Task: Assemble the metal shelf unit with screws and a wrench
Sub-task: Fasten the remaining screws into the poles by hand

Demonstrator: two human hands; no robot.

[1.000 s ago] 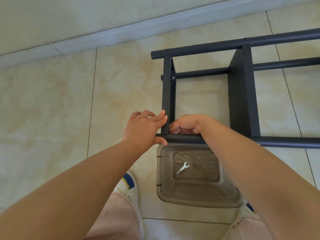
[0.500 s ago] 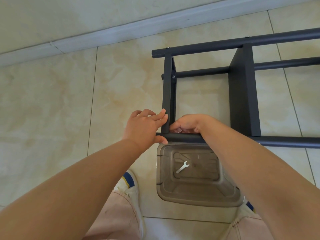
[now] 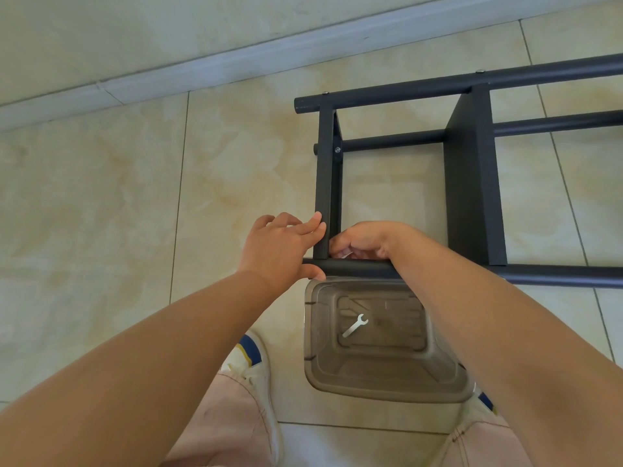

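Both hands meet at the near corner of the shelf frame (image 3: 472, 183), which lies on the tiled floor (image 3: 101, 214). The left hand (image 3: 281, 249) spreads against the end panel, thumb under the tube; the right hand (image 3: 362, 241) curls behind the tube, its grip hidden. A wrench (image 3: 354, 325) lies in the tub (image 3: 381, 385).

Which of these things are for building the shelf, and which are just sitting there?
For the job: the metal shelf frame, its screws, the wrench, the left hand and right hand at the frame's corner.

Just there: the plastic bin under the wrench, shoes, floor tiles.
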